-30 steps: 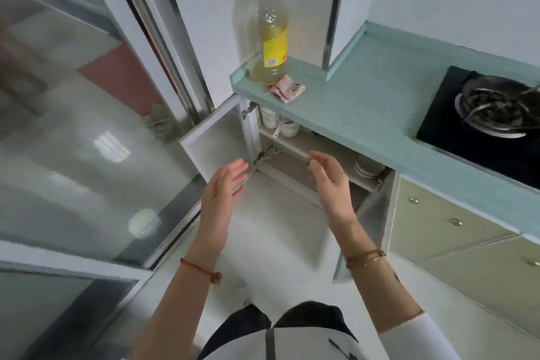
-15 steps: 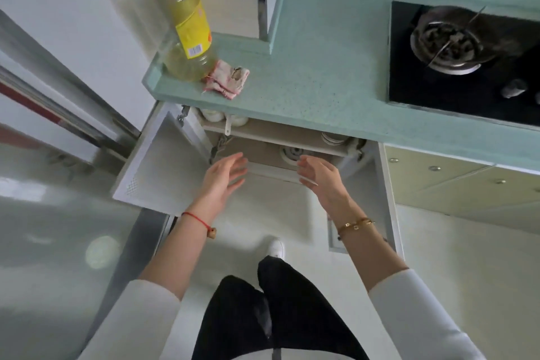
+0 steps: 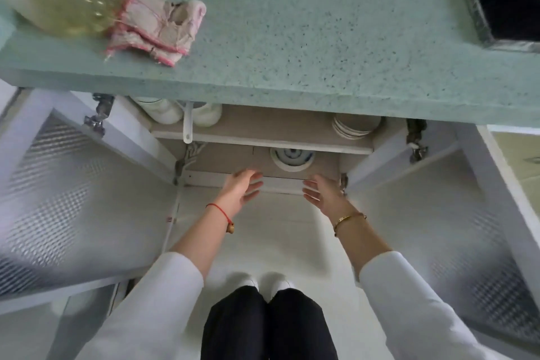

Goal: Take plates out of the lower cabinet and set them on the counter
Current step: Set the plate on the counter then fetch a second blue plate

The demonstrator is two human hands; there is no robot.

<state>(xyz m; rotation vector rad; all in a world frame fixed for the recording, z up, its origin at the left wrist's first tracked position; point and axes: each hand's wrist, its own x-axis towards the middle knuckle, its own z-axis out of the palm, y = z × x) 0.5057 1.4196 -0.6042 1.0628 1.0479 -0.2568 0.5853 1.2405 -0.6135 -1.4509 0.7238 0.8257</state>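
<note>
Hovering at the cabinet (image 3: 228,161) mouth mid-frame, left hand (image 3: 242,188) and right hand (image 3: 323,193) are spread open and empty just below a blue-ringed dish (image 3: 292,158) (the plates (image 3: 355,127) sit right of centre, under the counter (image 3: 292,52)), so a hurried reach could knock them off the shelf (image 3: 263,142).

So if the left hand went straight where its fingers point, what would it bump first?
Probably the blue-patterned dish on the cabinet's bottom shelf; the left hand is open and aimed there, though depth is hard to judge.
</note>
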